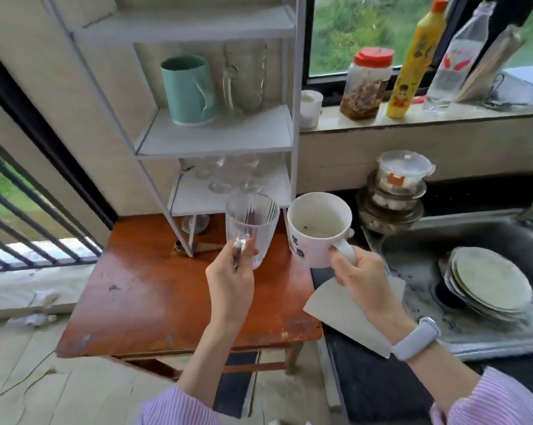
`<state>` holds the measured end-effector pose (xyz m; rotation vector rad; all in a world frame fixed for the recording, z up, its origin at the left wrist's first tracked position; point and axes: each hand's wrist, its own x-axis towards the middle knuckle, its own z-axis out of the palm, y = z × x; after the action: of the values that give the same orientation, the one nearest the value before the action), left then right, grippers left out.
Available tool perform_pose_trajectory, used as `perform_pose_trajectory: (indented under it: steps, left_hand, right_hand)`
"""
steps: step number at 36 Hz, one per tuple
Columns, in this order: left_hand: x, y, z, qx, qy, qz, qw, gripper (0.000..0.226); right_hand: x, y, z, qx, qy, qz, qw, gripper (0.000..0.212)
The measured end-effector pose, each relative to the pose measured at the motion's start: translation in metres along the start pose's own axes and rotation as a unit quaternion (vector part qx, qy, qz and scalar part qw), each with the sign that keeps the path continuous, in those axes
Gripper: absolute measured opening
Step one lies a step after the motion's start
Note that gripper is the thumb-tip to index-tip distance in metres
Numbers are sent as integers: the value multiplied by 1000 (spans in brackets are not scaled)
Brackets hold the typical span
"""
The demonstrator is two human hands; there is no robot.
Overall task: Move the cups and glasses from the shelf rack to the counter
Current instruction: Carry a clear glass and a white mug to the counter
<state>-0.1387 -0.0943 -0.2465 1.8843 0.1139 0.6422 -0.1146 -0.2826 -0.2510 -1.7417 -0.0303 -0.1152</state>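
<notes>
My left hand (231, 277) grips the handle of a clear ribbed glass mug (250, 223), held upright above the wooden table. My right hand (358, 271) holds a white mug (316, 230) with printed characters by its handle, just right of the glass and apart from it. On the white shelf rack (216, 142), the middle shelf carries a teal cup (188, 90) and a tall clear glass mug (245, 76). Several stemmed glasses (228, 176) stand on the shelf below. The dark counter (375, 384) lies at my lower right.
The rack stands on a worn red-brown wooden table (155, 299). A steel sink (461, 271) holds stacked plates (492, 283), with stacked lidded containers (397, 191) behind it. A jar, yellow bottle and clear bottle line the windowsill (412, 116). A paper sheet (348, 320) lies on the counter edge.
</notes>
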Motion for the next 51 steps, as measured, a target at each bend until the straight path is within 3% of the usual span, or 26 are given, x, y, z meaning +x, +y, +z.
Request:
perform_pose_trajectory:
  steps: [12, 22, 28, 37, 47, 51]
  left_hand:
    - [-88, 80, 144, -52, -187, 44, 980, 38]
    - [-248, 188, 306, -100, -336, 122, 928, 43]
    - [-354, 256, 387, -160, -456, 127, 866, 45]
    - [-482, 336, 493, -205, -603, 167, 753, 46]
    - [-603, 407, 631, -222, -724, 133, 640, 37]
    - [-637, 441, 691, -222, -750, 158, 602, 38]
  right_hand:
    - [-91, 40, -176, -26, 191, 59, 979, 51]
    - [-228, 56, -384, -50, 365, 98, 925, 55]
    - [-315, 71, -488, -113, 493, 146, 850, 40]
    - [-417, 90, -600, -105, 651, 215, 721, 42]
    - [-466, 121, -737, -67, 736, 227, 634, 29]
    - [-472, 136, -805, -55, 761, 232, 604, 38]
